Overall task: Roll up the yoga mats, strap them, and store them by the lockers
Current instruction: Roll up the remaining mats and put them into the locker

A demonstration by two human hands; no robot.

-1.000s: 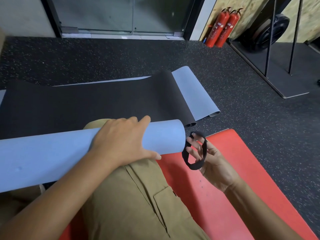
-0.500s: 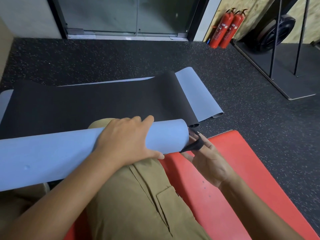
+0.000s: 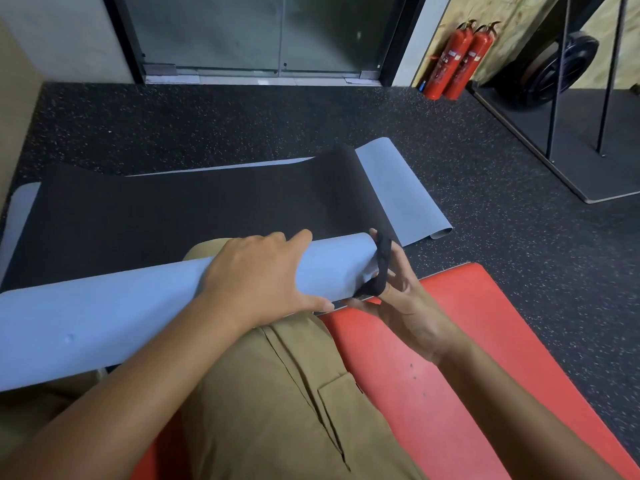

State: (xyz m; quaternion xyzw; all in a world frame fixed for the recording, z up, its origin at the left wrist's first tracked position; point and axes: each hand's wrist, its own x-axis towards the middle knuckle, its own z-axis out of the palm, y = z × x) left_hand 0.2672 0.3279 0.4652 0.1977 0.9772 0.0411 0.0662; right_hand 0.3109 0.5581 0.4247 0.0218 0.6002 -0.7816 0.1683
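Speckled rubber floor (image 3: 502,220) (dark) bears red mat (image 3: 450,358), fire extinguishers (image 3: 460,60).

The light is even and moderate, soft like indoor ceiling light, with no hard glare. Only faint shadows lie under the rolled light-blue foam mat (image 3: 104,327) and below the forearms at the bottom of the frame. The glass door (image 3: 256,32) at the top looks dim and greenish. The wide lens bends straight lines near the edges. Fine detail is slightly soft everywhere.
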